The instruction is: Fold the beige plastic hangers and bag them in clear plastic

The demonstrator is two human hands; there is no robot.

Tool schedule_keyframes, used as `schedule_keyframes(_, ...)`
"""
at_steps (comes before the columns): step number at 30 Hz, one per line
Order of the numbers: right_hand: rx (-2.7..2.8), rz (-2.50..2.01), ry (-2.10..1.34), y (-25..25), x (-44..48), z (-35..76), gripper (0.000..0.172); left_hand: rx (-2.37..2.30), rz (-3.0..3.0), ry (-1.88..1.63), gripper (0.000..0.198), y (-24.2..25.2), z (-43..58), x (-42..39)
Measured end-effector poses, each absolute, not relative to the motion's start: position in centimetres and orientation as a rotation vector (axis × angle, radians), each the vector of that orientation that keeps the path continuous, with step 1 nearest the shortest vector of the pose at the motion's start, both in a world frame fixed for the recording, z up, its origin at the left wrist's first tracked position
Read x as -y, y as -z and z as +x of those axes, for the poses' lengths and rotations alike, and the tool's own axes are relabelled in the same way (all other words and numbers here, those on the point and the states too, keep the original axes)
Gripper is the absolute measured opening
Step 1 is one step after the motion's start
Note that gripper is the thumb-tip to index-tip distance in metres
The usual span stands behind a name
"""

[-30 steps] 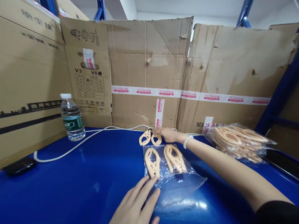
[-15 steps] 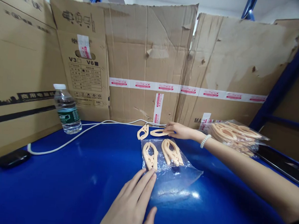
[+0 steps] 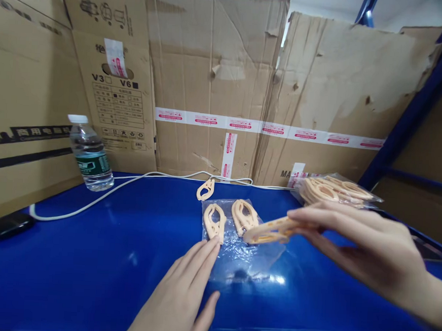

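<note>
My right hand [image 3: 368, 247] pinches a beige folded plastic hanger [image 3: 267, 233] between thumb and fingers. It is held in the air, nearly edge-on, over the right part of a clear plastic bag [image 3: 238, 265]. My left hand [image 3: 181, 292] lies flat with fingers stretched out, its fingertips at the lower end of another beige hanger [image 3: 213, 232]. That hanger rests on the bag, and to its right lies a further beige hanger [image 3: 237, 219], partly behind the held one. Behind the bag a single beige hanger [image 3: 211, 187] lies on the blue tabletop [image 3: 133, 279].
At the right back is a stack of bagged beige hangers [image 3: 323, 189], partly behind my right hand. A water bottle [image 3: 93, 161] stands at the left, near a white cable [image 3: 92, 209] and a black device [image 3: 8, 224]. Cardboard sheets [image 3: 210, 91] wall the back.
My right hand has lifted the hanger from behind the bag and brought it nearer, to the right over the bag. The left hand stays at its hanger. The view has shifted slightly.
</note>
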State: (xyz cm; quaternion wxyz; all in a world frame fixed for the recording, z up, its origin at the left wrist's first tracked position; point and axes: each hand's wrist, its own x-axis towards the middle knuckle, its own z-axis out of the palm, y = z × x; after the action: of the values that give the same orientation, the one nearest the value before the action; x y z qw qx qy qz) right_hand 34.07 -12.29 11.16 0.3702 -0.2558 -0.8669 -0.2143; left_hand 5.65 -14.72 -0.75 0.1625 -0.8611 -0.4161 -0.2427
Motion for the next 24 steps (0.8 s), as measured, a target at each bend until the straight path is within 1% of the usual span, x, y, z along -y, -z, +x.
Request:
schedule_keyframes(3,2.368,-0.637,0.476,-9.7,14.1,33.1,0.02,1.209,-2.456,0.68,0.062,0.8,5.7,14.8)
schedule_keyframes(5,2.487,-0.58,0.436,-8.7,14.2,32.1,0.026,1.207,-2.458,0.673,0.063,0.9,5.7,14.8)
schedule_keyframes(8,2.548,-0.506,0.496,-7.6,13.7,30.3,0.03,1.223,-2.461,0.662,0.065,1.0,5.8,14.7)
schedule_keyframes(13,2.548,-0.512,0.742,-5.7,12.2,28.0,0.03,1.227,-2.465,0.696,0.067,1.2,5.8,14.6)
schedule_keyframes(17,2.575,-0.442,0.856,-3.8,10.4,26.6,0.021,1.179,-2.449,0.726,0.065,1.3,6.0,14.4)
schedule_keyframes(21,2.587,-0.478,0.873,-1.9,8.8,25.4,0.024,1.159,-2.4,0.734,0.063,1.3,6.1,14.3)
schedule_keyframes(24,2.616,-0.549,0.817,-2.0,8.8,25.1,0.024,1.15,-2.365,0.727,0.063,1.3,6.1,14.3)
